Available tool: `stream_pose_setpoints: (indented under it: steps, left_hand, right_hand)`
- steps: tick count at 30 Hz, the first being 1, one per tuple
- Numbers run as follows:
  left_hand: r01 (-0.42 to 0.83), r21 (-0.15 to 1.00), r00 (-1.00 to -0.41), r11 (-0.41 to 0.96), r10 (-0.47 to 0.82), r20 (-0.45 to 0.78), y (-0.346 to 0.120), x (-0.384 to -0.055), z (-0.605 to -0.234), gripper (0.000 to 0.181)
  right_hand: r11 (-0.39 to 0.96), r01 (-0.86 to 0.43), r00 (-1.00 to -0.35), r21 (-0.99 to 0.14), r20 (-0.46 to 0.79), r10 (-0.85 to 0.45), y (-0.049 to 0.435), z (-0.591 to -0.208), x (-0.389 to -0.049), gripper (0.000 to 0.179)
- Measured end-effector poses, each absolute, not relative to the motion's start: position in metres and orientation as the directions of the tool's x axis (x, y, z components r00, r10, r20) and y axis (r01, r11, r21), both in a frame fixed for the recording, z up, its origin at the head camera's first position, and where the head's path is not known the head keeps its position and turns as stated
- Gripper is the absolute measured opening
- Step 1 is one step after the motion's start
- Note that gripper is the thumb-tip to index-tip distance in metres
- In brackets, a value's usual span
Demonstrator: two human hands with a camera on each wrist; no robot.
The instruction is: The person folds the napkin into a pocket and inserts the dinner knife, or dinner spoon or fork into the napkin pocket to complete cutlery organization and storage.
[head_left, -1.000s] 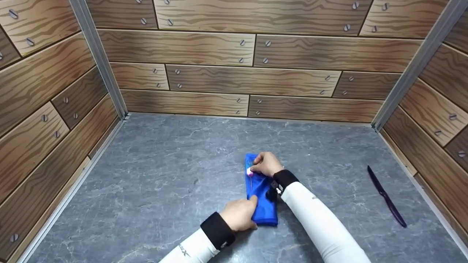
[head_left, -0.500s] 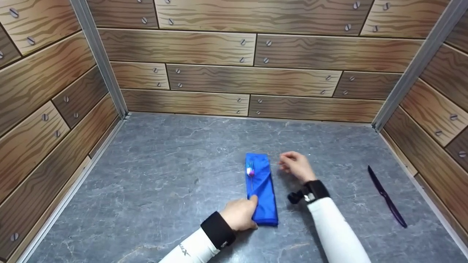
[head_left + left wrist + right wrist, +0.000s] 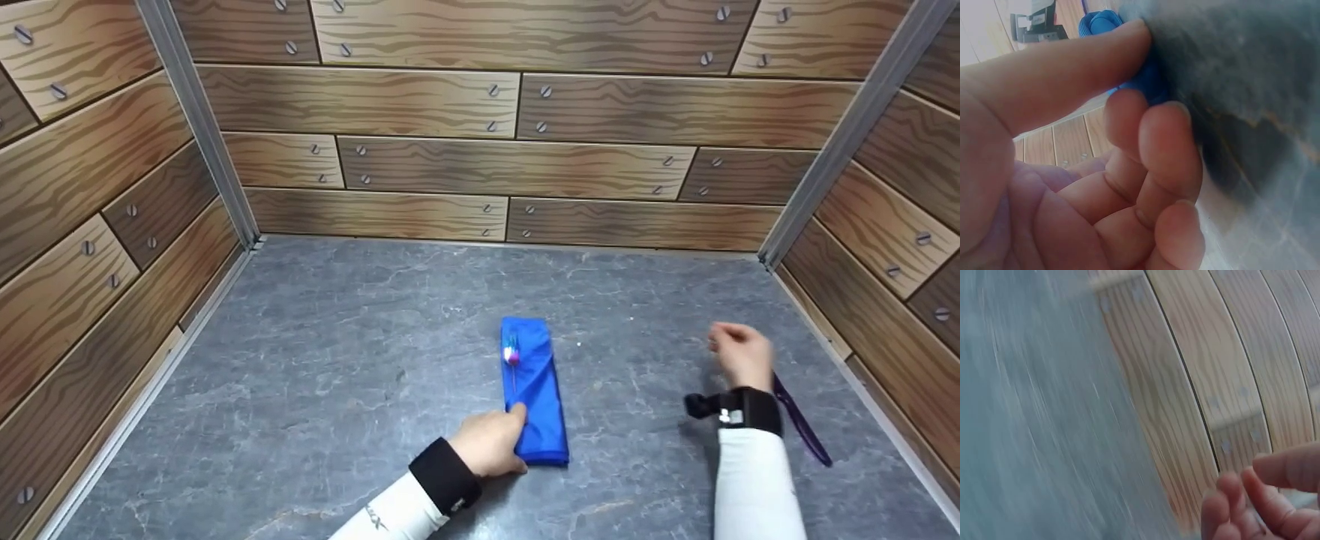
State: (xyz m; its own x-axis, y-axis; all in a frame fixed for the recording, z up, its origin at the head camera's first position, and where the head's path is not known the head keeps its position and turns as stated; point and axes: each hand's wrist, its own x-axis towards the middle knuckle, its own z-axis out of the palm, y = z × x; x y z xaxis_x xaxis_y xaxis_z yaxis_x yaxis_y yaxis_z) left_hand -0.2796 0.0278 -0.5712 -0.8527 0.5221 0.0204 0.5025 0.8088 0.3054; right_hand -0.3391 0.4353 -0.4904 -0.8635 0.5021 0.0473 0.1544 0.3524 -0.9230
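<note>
A folded blue cloth [image 3: 538,390] lies lengthwise on the grey tabletop in the head view. On its left side rests a shiny, rainbow-coloured piece of cutlery [image 3: 511,351] with a thin handle, its lower end hidden near my left thumb. My left hand [image 3: 489,442] pinches the cloth's left edge, thumb on top; the left wrist view shows the blue fabric [image 3: 1148,81] between thumb and fingers. My right hand [image 3: 742,354] is over the table at the right, fingers loosely curled and holding nothing. Behind its wrist lies a dark purple knife [image 3: 804,429], its blade mostly hidden.
Wood-patterned panels enclose the table: a back wall [image 3: 420,165], a left wall [image 3: 90,255] and a right wall [image 3: 885,217]. Grey metal posts [image 3: 206,135] stand at the corners. Each wrist carries a black strap [image 3: 445,474].
My right hand has let go of the shiny cutlery and moved right, away from the cloth to beside the knife. My left hand stays on the cloth.
</note>
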Motion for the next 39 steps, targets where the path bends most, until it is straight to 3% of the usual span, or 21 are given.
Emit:
stream_pose_setpoints:
  steps: [4, 7, 11, 16, 24, 39]
  left_hand:
    - [0.497, 0.312, -0.854, 0.81, 0.519, 0.014, 0.027, -0.278, -0.57, 0.069]
    - [0.501, 0.311, -0.852, 0.808, 0.524, 0.011, 0.027, -0.279, -0.568, 0.071]
    - [0.505, 0.31, -0.849, 0.805, 0.529, 0.01, 0.026, -0.279, -0.567, 0.072]
    - [0.506, 0.308, -0.849, 0.806, 0.529, 0.01, 0.026, -0.279, -0.567, 0.071]
    - [0.508, 0.288, -0.85, 0.812, 0.527, 0.015, 0.026, -0.28, -0.569, 0.07]
    - [0.517, 0.303, -0.843, 0.801, 0.537, 0.019, 0.026, -0.279, -0.572, 0.071]
  right_hand:
    - [0.413, 0.241, -0.775, -0.878, 0.081, 0.626, 0.491, -0.521, -0.347, 0.031]
    - [0.428, 0.355, -0.729, -0.831, 0.04, 0.684, 0.51, -0.53, -0.343, 0.039]
    - [0.441, 0.487, -0.708, -0.754, -0.045, 0.704, 0.496, -0.506, -0.314, 0.057]
    - [0.411, 0.565, -0.709, -0.715, -0.166, 0.686, 0.486, -0.489, -0.29, 0.065]
    - [0.466, 0.606, -0.746, -0.645, -0.256, 0.615, 0.495, -0.497, -0.292, 0.064]
    - [0.506, 0.551, -0.763, -0.664, -0.155, 0.627, 0.492, -0.502, -0.288, 0.036]
